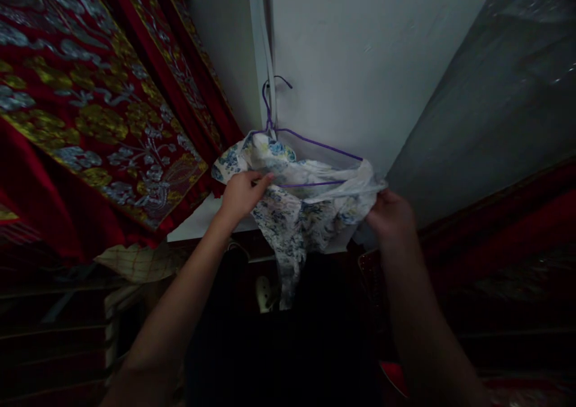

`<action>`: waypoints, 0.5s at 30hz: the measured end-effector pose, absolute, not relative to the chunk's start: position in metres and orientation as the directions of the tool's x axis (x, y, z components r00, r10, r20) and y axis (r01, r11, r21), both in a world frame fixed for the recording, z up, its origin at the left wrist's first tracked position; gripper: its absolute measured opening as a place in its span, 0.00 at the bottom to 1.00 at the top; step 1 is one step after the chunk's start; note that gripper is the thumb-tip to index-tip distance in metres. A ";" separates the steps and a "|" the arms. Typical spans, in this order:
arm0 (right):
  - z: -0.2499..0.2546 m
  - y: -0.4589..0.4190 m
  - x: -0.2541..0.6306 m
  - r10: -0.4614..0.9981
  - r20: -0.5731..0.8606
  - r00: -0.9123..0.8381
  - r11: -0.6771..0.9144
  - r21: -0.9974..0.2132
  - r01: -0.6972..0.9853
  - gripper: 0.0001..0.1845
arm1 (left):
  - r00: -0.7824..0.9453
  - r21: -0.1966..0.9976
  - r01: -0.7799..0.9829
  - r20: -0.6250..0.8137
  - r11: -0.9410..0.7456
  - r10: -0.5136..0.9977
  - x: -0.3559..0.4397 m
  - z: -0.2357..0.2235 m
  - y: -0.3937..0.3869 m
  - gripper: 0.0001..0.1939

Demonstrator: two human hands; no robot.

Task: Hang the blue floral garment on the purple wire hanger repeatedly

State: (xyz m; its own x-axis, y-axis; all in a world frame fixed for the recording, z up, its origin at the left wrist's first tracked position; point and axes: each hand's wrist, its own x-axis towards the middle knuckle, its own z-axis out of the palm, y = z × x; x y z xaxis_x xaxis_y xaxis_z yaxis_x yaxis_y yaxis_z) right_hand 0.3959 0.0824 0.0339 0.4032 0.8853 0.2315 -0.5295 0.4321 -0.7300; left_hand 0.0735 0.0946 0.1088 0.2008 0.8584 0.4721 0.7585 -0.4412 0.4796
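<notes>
A white garment with blue and yellow flowers (279, 215) hangs on a purple wire hanger (315, 143) in front of a pale wall. My left hand (245, 194) pinches the garment's edge below the hanger's left side. On the right, my right hand (391, 215) is closed on the other shoulder of the garment, holding it out to the side. The hanger's bottom bar shows through the wide neck opening. Below the hands the cloth hangs down in a narrowing, wrinkled tail.
Red cloth with gold and silver embroidery (112, 95) hangs at the left. A pale cord (265, 41) runs down the wall to the hanger's hook. Clear plastic sheeting (517, 65) covers the right side. A light-coloured shoe (265, 293) shows on the floor. The room is dim.
</notes>
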 end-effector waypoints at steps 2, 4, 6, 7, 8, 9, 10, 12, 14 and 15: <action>0.000 0.077 0.380 0.907 0.028 0.420 0.315 -0.707 -0.633 0.09 | 0.130 0.458 0.789 0.527 -0.409 0.840 0.073 0.104 0.093 0.18; -0.029 0.066 0.359 0.909 -0.026 0.417 0.282 -0.699 -0.657 0.08 | 0.105 0.472 0.778 0.552 -0.414 0.827 0.073 0.096 0.090 0.13; -0.051 0.051 0.334 0.916 -0.042 0.400 0.259 -0.699 -0.667 0.08 | 0.100 0.541 0.719 0.541 -0.436 0.835 0.075 0.085 0.086 0.11; -0.059 0.043 0.321 0.921 -0.054 0.387 0.243 -0.696 -0.675 0.08 | 0.082 0.599 0.670 0.527 -0.438 0.846 0.075 0.079 0.084 0.12; -0.067 0.035 0.308 0.927 -0.076 0.367 0.216 -0.691 -0.689 0.07 | 0.047 0.670 0.604 0.511 -0.432 0.858 0.074 0.072 0.082 0.12; -0.073 0.027 0.295 0.935 -0.108 0.338 0.176 -0.687 -0.705 0.07 | -0.007 0.746 0.520 0.492 -0.417 0.871 0.072 0.064 0.080 0.14; -0.078 0.019 0.284 0.943 -0.143 0.301 0.124 -0.690 -0.714 0.07 | -0.082 0.814 0.425 0.470 -0.396 0.879 0.069 0.055 0.078 0.15; -0.084 0.007 0.265 0.957 -0.192 0.216 0.001 -0.745 -0.667 0.12 | -0.262 0.899 0.241 0.424 -0.367 0.867 0.058 0.035 0.071 0.19; -0.087 0.002 0.252 0.962 -0.170 0.212 -0.052 -0.881 -0.471 0.21 | -0.398 0.924 0.100 0.377 -0.369 0.836 0.047 0.012 0.060 0.22; -0.086 0.001 0.248 0.957 -0.121 0.265 -0.029 -0.945 -0.326 0.25 | -0.425 0.926 0.041 0.356 -0.376 0.832 0.043 0.001 0.053 0.23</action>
